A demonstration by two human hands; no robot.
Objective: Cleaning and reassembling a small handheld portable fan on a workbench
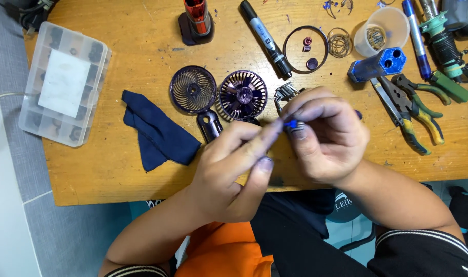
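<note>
The wooden tabletop point(141, 31) carries everything. Largest on it is one clear plastic compartment box point(63, 83) at the far left, lid shut, with small dark round parts showing dimly in its cells and a white sheet lying inside or on the lid; I cannot tell which. Right of it lies one dark blue cloth point(157, 132), crumpled. Beside the cloth sit two round purple fan pieces: a front grille point(193, 88) and, touching it on the right, a fan cage with blades point(242, 95).

At the far right edge stands one clear plastic cup point(381, 30) holding a coil of thin wire. Left of it lies one dark ring point(305, 42) with two small round bits inside its circle, and one black marker point(265, 38) lies slantwise. One blue block with holes point(376, 64) sits near the cup, with two pairs of green-and-yellow-handled pliers point(418, 110) nearer on the right.

Nearest, over the tabletop's near edge, the left hand point(234, 164) and right hand point(326, 138) meet. The fingers point(267, 136) of both pinch together on one tiny blue part point(292, 123), held between the two hands just near the fan cage.
</note>
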